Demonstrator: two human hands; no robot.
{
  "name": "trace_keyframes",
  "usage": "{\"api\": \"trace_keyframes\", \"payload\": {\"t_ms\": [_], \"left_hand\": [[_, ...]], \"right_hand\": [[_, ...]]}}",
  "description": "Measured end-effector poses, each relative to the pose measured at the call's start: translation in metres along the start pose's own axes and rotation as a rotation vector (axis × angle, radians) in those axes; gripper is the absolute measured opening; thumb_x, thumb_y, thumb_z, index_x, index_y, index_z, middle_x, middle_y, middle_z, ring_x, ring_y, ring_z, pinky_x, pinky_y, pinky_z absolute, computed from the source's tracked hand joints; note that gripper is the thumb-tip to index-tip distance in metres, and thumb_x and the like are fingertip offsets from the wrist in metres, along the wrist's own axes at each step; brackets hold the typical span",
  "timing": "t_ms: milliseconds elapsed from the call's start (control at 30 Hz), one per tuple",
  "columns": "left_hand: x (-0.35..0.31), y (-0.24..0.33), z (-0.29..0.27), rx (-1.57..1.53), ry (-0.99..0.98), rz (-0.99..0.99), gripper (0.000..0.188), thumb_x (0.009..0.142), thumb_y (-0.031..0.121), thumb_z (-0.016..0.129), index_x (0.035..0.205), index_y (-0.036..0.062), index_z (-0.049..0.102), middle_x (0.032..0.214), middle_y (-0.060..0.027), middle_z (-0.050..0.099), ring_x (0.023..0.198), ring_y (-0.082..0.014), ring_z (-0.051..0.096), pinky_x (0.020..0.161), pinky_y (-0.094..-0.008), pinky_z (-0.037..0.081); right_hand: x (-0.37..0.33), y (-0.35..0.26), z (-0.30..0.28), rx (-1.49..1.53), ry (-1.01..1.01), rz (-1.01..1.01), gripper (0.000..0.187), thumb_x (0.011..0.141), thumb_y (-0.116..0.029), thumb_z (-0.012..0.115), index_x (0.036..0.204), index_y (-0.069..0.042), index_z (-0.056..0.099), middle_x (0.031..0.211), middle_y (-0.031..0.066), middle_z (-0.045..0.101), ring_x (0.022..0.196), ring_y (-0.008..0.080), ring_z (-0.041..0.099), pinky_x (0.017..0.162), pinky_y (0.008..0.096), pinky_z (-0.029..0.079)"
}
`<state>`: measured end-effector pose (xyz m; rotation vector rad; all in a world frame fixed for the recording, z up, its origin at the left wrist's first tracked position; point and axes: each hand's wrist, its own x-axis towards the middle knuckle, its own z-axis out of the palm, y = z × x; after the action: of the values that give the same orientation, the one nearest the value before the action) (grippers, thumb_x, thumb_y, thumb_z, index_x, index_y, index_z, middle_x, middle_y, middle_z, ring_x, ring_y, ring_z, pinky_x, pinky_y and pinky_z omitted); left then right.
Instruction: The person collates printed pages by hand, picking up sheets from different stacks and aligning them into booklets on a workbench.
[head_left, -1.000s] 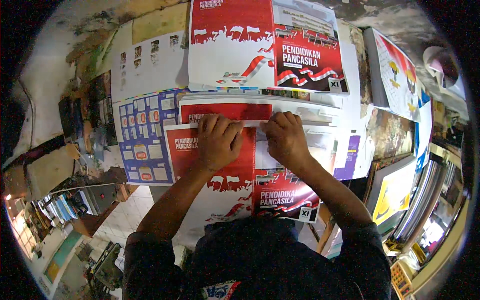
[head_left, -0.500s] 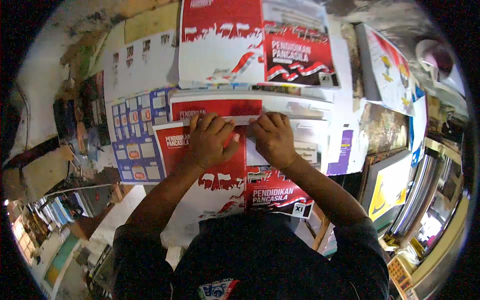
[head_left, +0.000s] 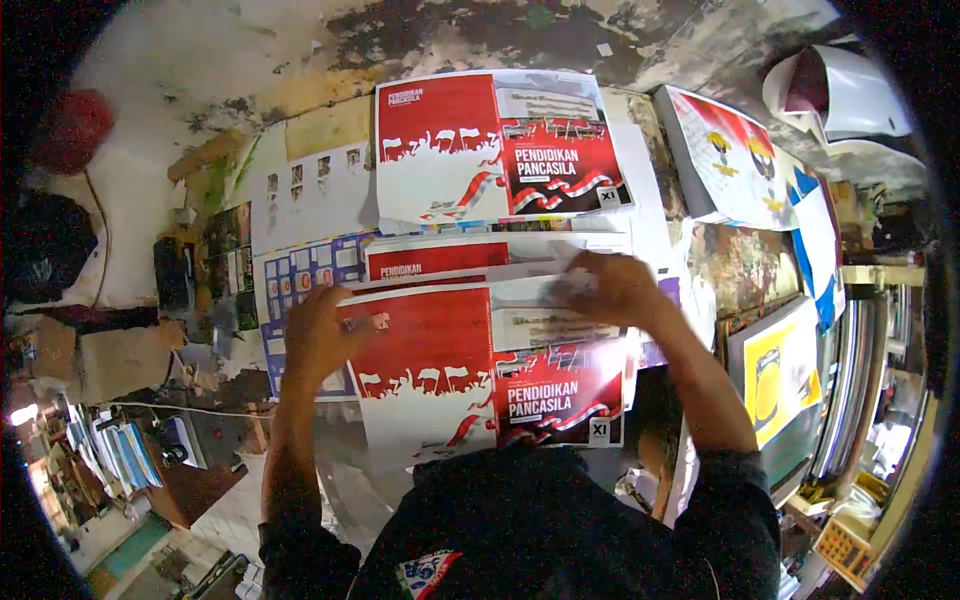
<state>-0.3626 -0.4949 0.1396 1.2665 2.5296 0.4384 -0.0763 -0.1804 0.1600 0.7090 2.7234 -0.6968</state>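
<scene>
Close to my body lies a large red-and-white printed cover sheet (head_left: 425, 345), its right half carrying a photo strip and a red ribbon design. My left hand (head_left: 322, 335) grips its upper left edge, with the thumb over the printed face. At its far edge, right of centre, my right hand (head_left: 618, 292) has its fingers closed on the paper; the fingertips are blurred. Right behind, partly covered, is another stack of the same covers (head_left: 440, 260). Farther off, a third pile of these covers (head_left: 440, 180) lies face up.
Blue sheets with white boxes (head_left: 300, 275) stick out at the left from under the covers. To the right are a stack with a red-and-gold print (head_left: 735, 160) and a yellow-and-white printed stack (head_left: 775, 375). A stained wall (head_left: 480, 45) rises behind the table.
My left hand has moved left from the sheet's top to its side edge. My right hand has slid right along the far edge. The near sheet now lies straighter, and the view has tilted up.
</scene>
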Motion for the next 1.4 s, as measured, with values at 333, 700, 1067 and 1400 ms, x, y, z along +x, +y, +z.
{"api": "trace_keyframes", "payload": {"t_ms": [333,700,1067,1400], "left_hand": [[-0.088,-0.012,0.05,-1.05,-0.332,-0.42,0.052,0.09,0.031,0.073,0.132,0.0052,0.055,0.116,-0.0077,0.067,0.106,-0.0178,0.061,0.095,-0.0353,0.047],[-0.119,0.045,0.01,-0.617,0.059,-0.288,0.054,0.087,0.026,0.074,0.13,-0.0007,0.055,0.123,-0.0172,0.064,0.114,-0.0301,0.06,0.099,-0.0417,0.044],[-0.128,0.049,0.023,-0.842,0.217,-0.32,0.041,0.089,0.026,0.071,0.118,-0.0001,0.06,0.108,-0.0132,0.069,0.098,-0.0257,0.065,0.089,-0.0359,0.049],[-0.007,0.038,-0.009,-0.799,0.462,-0.095,0.044,0.088,0.019,0.068,0.125,-0.0008,0.056,0.115,-0.0154,0.067,0.106,-0.0277,0.063,0.093,-0.0392,0.047]], "right_hand": [[-0.131,0.149,0.113,1.308,0.418,0.285,0.039,0.087,-0.012,0.068,0.123,0.0,0.061,0.123,0.0121,0.064,0.114,0.0225,0.058,0.099,0.0347,0.045],[-0.16,-0.01,0.049,1.169,0.633,0.618,0.039,0.091,-0.013,0.068,0.126,0.0,0.058,0.121,0.0095,0.063,0.109,0.023,0.06,0.101,0.0349,0.043],[-0.165,0.018,0.073,0.903,0.625,0.072,0.045,0.088,-0.03,0.072,0.119,-0.003,0.053,0.111,0.0177,0.065,0.105,0.0242,0.064,0.096,0.0402,0.051],[-0.122,0.003,-0.029,0.796,0.541,0.21,0.042,0.087,-0.034,0.074,0.112,-0.002,0.064,0.104,0.0117,0.069,0.094,0.0193,0.065,0.087,0.0358,0.051]]}}
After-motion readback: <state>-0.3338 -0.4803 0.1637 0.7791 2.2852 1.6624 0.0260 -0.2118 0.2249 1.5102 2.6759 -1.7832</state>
